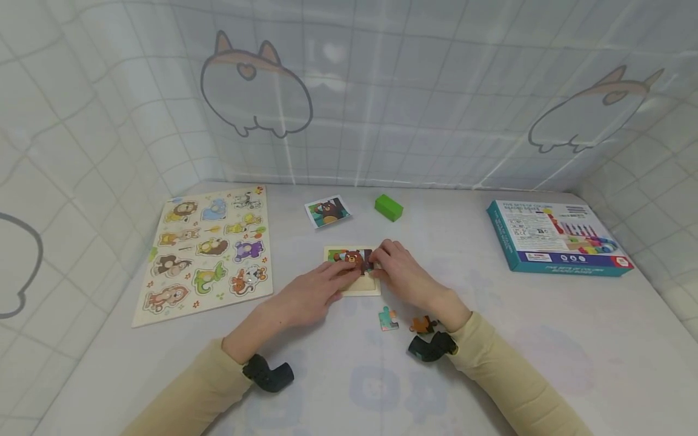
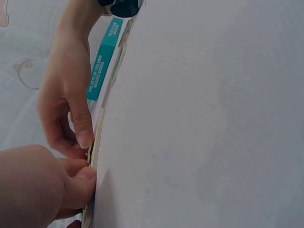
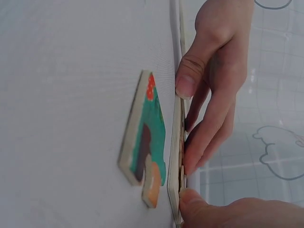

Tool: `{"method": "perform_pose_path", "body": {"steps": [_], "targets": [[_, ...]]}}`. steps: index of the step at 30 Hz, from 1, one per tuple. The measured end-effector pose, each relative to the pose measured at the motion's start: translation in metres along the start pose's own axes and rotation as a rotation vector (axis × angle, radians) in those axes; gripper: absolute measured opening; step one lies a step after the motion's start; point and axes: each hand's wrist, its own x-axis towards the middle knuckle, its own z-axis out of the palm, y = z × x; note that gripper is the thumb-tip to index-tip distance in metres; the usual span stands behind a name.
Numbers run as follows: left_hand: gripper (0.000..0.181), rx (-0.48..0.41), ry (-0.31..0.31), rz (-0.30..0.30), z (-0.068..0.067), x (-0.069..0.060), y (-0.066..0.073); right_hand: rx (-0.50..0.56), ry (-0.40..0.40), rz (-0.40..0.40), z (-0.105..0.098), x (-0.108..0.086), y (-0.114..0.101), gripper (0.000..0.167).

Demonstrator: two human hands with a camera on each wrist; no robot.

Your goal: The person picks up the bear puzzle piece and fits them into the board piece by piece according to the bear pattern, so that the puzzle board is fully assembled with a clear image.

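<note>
On the table in the head view lies a small wooden puzzle board (image 1: 360, 291) with a brown bear picture in its upper part and bare wood along its lower part. My left hand (image 1: 313, 293) rests its extended fingers on the pieces, its thumb at the near rim in the right wrist view. At the board's right side my right hand (image 1: 406, 275) pinches a dark puzzle piece (image 1: 371, 265), largely hidden by the fingertips. Nearer me lie a teal piece (image 1: 388, 319) and an orange-brown piece (image 1: 422, 325), the latter close to the right wrist.
A bear picture card (image 1: 327, 211) and a green block (image 1: 389, 208) lie behind the board. At the left is a large animal puzzle (image 1: 203, 257); at the right, a teal-edged box (image 1: 558, 237). A tile-patterned sheet (image 1: 360, 145) rises behind the table.
</note>
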Motion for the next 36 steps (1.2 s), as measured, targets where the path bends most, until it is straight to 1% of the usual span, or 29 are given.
{"method": "perform_pose_path", "body": {"steps": [5,8,18,36], "targets": [[0.053,0.038,0.000,0.025,0.0008,0.0004,0.0001,0.011,0.010,-0.011,-0.0001,0.0003,-0.0003,0.016],[0.053,0.059,0.000,0.028,0.0006,0.0004,0.0008,0.016,0.004,-0.006,-0.0001,0.0011,0.0001,0.015],[0.054,0.060,0.011,0.028,0.0009,-0.0007,0.0007,0.015,0.017,-0.010,0.0008,0.0020,0.0015,0.013],[0.054,0.047,0.002,0.010,0.0016,-0.0003,0.0028,0.011,-0.007,0.030,0.0010,0.0026,0.0003,0.014]]}}
